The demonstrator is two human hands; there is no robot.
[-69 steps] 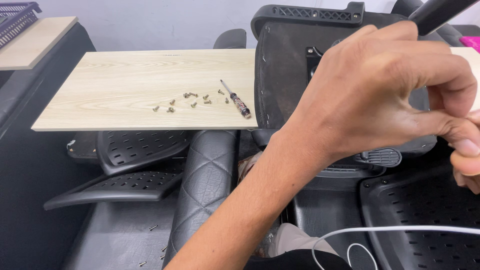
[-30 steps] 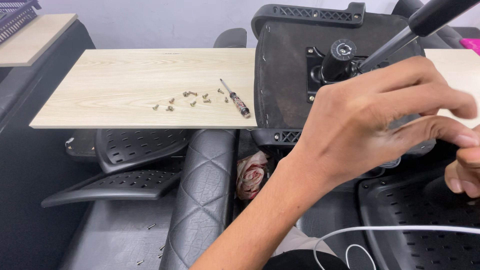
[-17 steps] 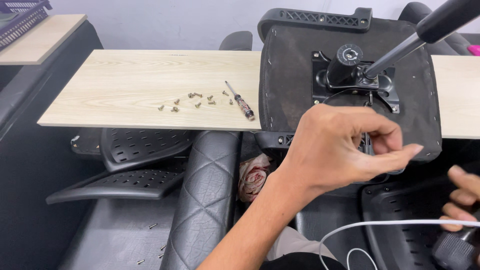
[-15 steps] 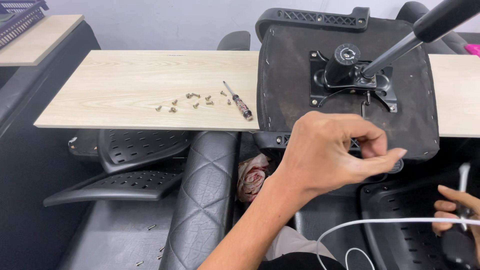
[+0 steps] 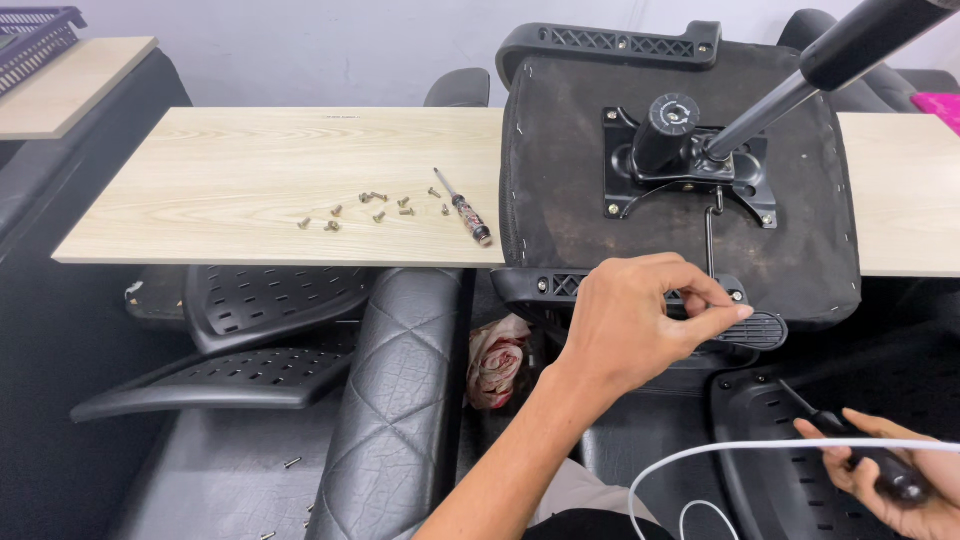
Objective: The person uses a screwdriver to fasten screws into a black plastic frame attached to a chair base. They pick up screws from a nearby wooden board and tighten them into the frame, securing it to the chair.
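Fingers (image 5: 705,310) of your left hand (image 5: 640,325) pinch at the chair seat (image 5: 560,170) bracket screw; right hand (image 5: 890,475) grips screwdriver (image 5: 850,445). Bring it over next.

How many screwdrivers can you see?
2. A small screwdriver lies on the wooden board beside the loose screws. The right hand holds a black screwdriver. Others may be hidden.

**Hands: position and state**

The left hand (image 5: 640,325) is raised mid-frame, its forearm running up from the lower centre, wrist straight. Its fingers (image 5: 722,315) are curled forward, thumb and forefinger drawn close together in a pinch. The right hand (image 5: 890,475) sits low at the bottom right corner, palm turned partly upward, fingers wrapped around a slim dark handle.
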